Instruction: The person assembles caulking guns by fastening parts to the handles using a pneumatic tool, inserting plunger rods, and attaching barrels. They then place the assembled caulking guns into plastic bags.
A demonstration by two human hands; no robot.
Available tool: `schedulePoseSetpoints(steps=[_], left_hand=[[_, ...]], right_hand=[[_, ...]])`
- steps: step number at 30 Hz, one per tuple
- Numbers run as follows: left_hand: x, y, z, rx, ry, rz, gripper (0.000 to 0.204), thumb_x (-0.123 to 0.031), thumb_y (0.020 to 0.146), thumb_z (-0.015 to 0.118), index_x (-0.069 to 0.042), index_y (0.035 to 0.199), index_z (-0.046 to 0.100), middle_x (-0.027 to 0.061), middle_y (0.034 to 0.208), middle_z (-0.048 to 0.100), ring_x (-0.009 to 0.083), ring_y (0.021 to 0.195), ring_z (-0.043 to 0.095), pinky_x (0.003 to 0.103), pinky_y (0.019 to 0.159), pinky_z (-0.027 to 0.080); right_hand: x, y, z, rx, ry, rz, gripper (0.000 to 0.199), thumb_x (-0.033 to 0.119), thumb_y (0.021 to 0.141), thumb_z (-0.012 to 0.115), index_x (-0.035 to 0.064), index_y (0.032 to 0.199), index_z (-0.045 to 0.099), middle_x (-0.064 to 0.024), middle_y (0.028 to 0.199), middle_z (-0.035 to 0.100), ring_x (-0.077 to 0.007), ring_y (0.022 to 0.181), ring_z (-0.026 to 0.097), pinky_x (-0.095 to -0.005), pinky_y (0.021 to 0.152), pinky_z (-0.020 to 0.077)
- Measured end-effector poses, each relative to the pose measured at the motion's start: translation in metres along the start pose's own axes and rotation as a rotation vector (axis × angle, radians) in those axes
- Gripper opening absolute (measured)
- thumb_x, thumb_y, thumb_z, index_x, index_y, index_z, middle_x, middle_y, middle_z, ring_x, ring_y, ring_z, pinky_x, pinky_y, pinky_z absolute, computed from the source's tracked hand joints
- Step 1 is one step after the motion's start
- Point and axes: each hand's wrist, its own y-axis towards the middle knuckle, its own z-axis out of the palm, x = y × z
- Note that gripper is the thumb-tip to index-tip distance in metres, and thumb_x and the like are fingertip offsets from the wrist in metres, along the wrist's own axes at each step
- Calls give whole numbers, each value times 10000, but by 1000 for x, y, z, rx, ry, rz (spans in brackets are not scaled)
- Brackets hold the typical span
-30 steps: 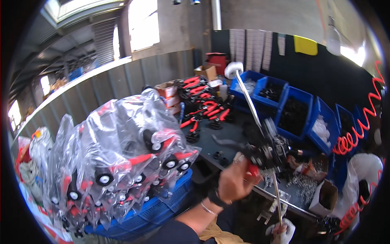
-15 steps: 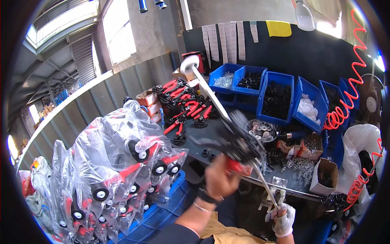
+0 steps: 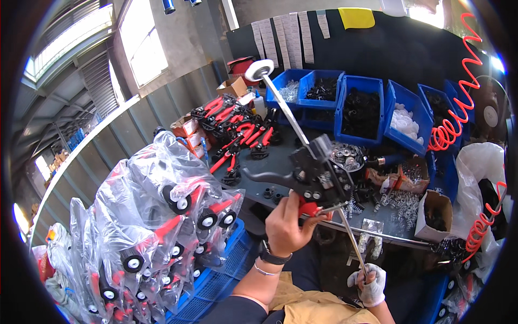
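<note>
My left hand point(image 3: 284, 231) is closed around the red handle of a caulking gun. The gun's black body point(image 3: 318, 175) is tilted over the bench edge, and its black trigger point(image 3: 267, 176) sticks out to the left. A metal rod runs through the body. Its far upper end carries a white disc point(image 3: 260, 70), and its lower part point(image 3: 352, 237) slants down to my right hand point(image 3: 372, 286). In a white glove with bare fingertips, my right hand grips the rod's near end. The part of the red handle inside my left hand is hidden.
At left, plastic-bagged red and black tools point(image 3: 156, 216) fill a blue crate point(image 3: 216, 291). A pile of red and black gun parts point(image 3: 237, 124) lies on the bench. Blue bins point(image 3: 360, 137) of small parts line the back; springs point(image 3: 402, 205) lie at right near a coiled red hose point(image 3: 448, 135).
The gun, blurred before, now shows sharply; its body sits slightly further right in the picture. Both hands keep their grips. The whole view has shifted a little.
</note>
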Motion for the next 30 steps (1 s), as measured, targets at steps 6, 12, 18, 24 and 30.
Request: schedulePoseSetpoints(steps=[6, 12, 18, 24, 30], left_hand=[[-8, -12, -5, 49, 49, 44, 623, -363, 713, 747, 96, 1050, 494, 148, 739, 547, 299, 580, 544, 345, 498, 446], [-5, -17, -2, 63, 26, 58, 623, -362, 714, 746, 90, 1064, 499, 132, 732, 543, 285, 570, 530, 338, 488, 438], [-6, -20, -4, 41, 7, 83, 626, -356, 706, 753, 98, 1054, 499, 132, 730, 540, 284, 563, 520, 334, 479, 430], [-11, -22, 9, 52, -41, 65, 609, -354, 690, 767, 79, 1032, 509, 130, 727, 529, 283, 569, 524, 333, 494, 427], [-35, -47, 32, 87, -346, -96, 517, -340, 792, 673, 60, 1077, 514, 200, 874, 587, 384, 705, 577, 415, 606, 475]], right_hand=[[-27, 2, -14, -18, -23, -68, 673, 647, 738, 597, -5, 591, 512, -51, 509, 474, -206, 482, 560, -294, 463, 433], [-30, 1, -10, -41, -32, -151, 633, 616, 758, 598, 5, 617, 519, -37, 525, 480, -188, 502, 561, -286, 482, 435], [-35, -4, -10, -82, -70, -194, 578, 578, 766, 621, 20, 648, 523, -32, 528, 481, -166, 497, 544, -274, 477, 425], [-12, 3, -9, 0, -142, -212, 637, 632, 805, 522, 11, 661, 513, -37, 525, 481, -157, 471, 524, -272, 454, 412], [67, 37, 39, 93, -72, -82, 615, 605, 847, 484, 5, 739, 561, -62, 610, 568, -147, 546, 537, -264, 516, 425]])
